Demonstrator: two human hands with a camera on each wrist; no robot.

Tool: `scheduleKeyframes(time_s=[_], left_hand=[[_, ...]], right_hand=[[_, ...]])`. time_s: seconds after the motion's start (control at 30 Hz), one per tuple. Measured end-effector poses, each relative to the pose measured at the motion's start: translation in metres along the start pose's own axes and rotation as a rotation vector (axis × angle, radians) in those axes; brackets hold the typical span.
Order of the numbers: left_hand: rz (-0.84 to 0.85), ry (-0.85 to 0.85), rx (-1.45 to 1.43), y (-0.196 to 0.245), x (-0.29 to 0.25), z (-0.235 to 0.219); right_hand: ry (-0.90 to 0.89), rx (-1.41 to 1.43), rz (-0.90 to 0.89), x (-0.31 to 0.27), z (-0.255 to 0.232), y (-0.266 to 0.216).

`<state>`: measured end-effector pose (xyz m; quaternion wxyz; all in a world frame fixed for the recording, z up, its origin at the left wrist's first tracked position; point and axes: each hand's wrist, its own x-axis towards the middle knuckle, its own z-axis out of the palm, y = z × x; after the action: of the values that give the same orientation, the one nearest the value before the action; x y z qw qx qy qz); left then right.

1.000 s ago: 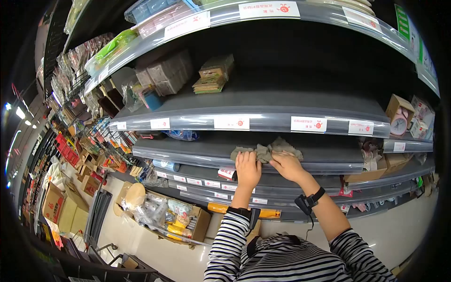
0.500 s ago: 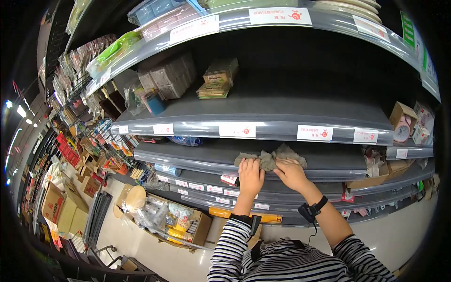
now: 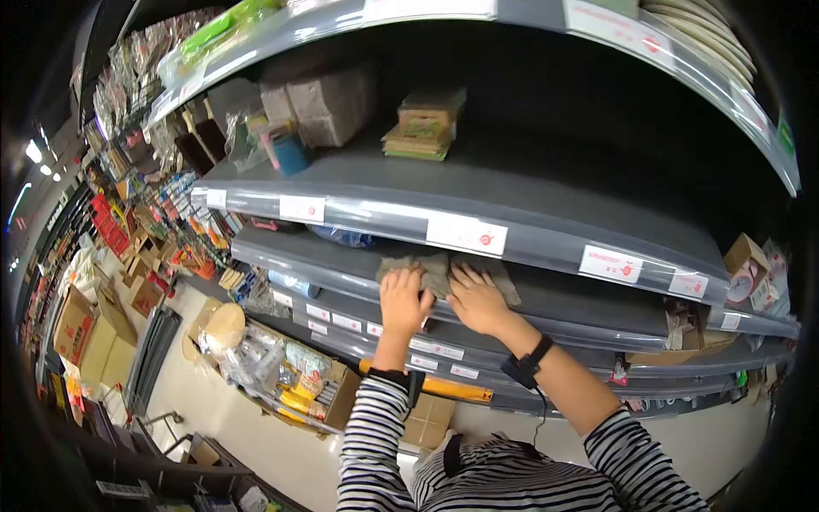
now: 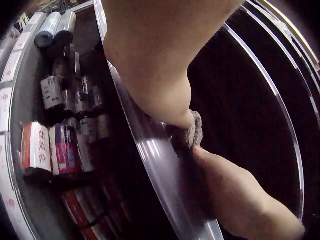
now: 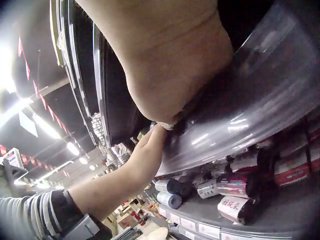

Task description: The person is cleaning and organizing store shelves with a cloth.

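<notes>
A grey-green cloth [image 3: 435, 271] lies crumpled along the front of a dark shelf [image 3: 554, 299], just behind its clear plastic edge strip. My left hand [image 3: 403, 299] rests on the cloth's left part, fingers laid forward and thumb out to the side. Beside it, my right hand [image 3: 475, 299] presses on the right part with fingers extended and slightly spread. A bit of the cloth [image 4: 196, 129] shows between the two hands in the left wrist view. In the right wrist view the right palm hides most of it.
Above sits another shelf holding a stack of booklets [image 3: 421, 135], a blue cup [image 3: 290, 155] and wrapped boxes [image 3: 320, 107]. Its labelled front edge [image 3: 465, 232] overhangs the hands. Lower shelves carry packaged rolls [image 4: 49, 30]. A carton of goods [image 3: 341, 397] stands on the floor at left.
Both hands and the cloth have slid left along the shelf over the last half second. The head view has shifted too, bringing the upper shelf nearer.
</notes>
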<state>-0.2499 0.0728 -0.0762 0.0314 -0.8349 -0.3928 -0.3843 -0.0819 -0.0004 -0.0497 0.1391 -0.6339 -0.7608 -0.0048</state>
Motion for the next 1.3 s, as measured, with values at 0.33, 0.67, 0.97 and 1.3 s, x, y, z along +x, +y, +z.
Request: scheduleKeyframes(time_s=[0.33,0.67,0.97,1.3], left_hand=[[-0.157,0.067,0.098,-0.095,0.018,-0.015],[-0.292,-0.009,0.176,-0.098,0.027,-0.017],[-0.281,-0.213,0.235,-0.053,0.02,-0.01],[0.123,-0.084,0.003,0.117,-0.013,0.014]], right_hand=[[-0.324,0.059,0.105,0.116,0.015,-0.064],[-0.459,0.261,0.038,0.145,0.016,-0.049],[-0.396,0.254,-0.137,0.082,-0.013,-0.027],[0.197,0.244,0.112,-0.082,-0.016,0.048]])
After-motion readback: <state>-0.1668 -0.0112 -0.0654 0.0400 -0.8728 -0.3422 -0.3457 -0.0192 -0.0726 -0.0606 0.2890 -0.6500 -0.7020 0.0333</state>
